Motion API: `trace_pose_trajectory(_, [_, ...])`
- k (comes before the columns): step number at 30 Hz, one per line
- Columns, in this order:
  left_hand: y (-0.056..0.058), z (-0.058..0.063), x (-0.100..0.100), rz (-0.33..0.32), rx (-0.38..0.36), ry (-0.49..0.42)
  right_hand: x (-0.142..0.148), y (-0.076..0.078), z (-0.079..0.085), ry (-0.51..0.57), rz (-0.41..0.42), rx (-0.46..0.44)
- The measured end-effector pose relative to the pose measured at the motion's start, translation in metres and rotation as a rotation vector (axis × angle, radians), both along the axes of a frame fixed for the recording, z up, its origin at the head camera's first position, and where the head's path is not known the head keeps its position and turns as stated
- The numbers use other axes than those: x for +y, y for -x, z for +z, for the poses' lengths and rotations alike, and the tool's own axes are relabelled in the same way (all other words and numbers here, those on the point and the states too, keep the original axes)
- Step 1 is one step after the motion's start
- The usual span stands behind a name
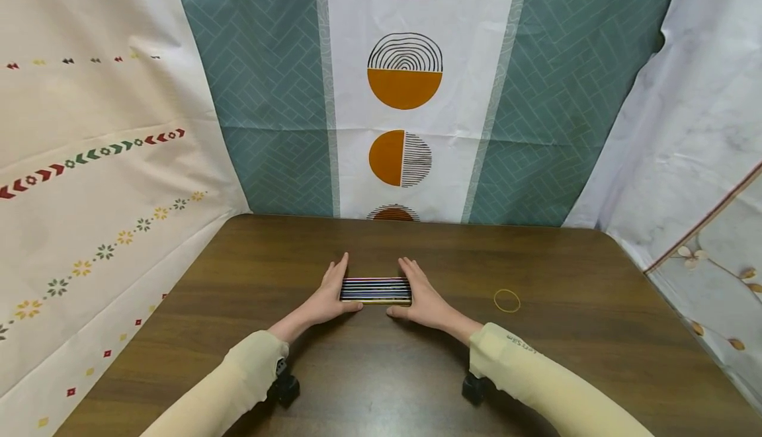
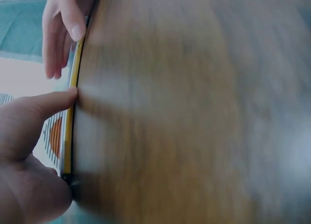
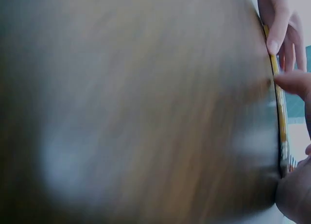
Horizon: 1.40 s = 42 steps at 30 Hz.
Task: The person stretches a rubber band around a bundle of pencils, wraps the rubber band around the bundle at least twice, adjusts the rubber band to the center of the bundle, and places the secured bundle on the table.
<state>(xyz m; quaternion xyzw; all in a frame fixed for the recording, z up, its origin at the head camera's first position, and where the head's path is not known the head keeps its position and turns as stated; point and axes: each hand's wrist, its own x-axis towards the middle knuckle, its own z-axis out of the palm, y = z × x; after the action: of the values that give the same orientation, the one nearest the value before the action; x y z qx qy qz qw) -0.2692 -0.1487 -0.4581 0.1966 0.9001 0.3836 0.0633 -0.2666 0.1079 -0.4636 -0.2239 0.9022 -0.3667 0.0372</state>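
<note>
Several pencils (image 1: pixel 376 289) lie side by side in a tight row on the brown table, dark and striped, with a yellow pencil (image 2: pixel 74 83) along the near edge. At the row's left end is my left hand (image 1: pixel 329 299), its thumb along the near side and its straight fingers pointing past the far side. My right hand (image 1: pixel 424 299) mirrors it at the right end. Both thumbs (image 3: pixel 291 81) touch the yellow pencil's side in the wrist views. The palms hide the pencil ends.
A thin yellow rubber band (image 1: pixel 507 301) lies on the table (image 1: pixel 381 371) to the right of my right hand. Patterned cloths hang behind the table (image 1: pixel 274 93) and at both sides.
</note>
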Motion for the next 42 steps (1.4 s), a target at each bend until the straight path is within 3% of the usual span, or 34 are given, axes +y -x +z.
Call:
trace_pose_trajectory(4, [-0.002, 0.003, -0.01, -0.018, 0.006, 0.072, 0.018, -0.003, -0.001, -0.108, -0.002, 0.052])
trace_pose_trajectory(11, [-0.008, 0.007, -0.029, 0.085, 0.015, 0.293, 0.038, -0.011, 0.0, -0.382, -0.042, 0.091])
trace_pose_trajectory(15, [-0.014, 0.005, -0.032, 0.099, 0.009, 0.363, 0.038, -0.013, -0.005, -0.433, -0.052, 0.1])
trace_pose_trajectory(19, [-0.016, 0.0, -0.029, 0.11, -0.006, 0.405, 0.034, -0.013, -0.007, -0.455, -0.066, 0.093])
trace_pose_trajectory(24, [-0.009, -0.012, -0.026, 0.123, -0.031, 0.476, 0.027, -0.013, -0.007, -0.465, -0.083, 0.058])
trace_pose_trajectory(32, [-0.001, -0.021, -0.025, 0.134, -0.03, 0.488, 0.023, -0.014, -0.004, -0.486, -0.094, 0.036])
trace_pose_trajectory(37, [-0.007, -0.012, -0.023, 0.14, -0.042, 0.505, 0.024, -0.016, -0.004, -0.453, -0.1, 0.055])
trace_pose_trajectory(42, [-0.014, 0.012, -0.018, 0.143, -0.06, 0.497, 0.025, -0.015, 0.002, -0.37, -0.107, 0.083])
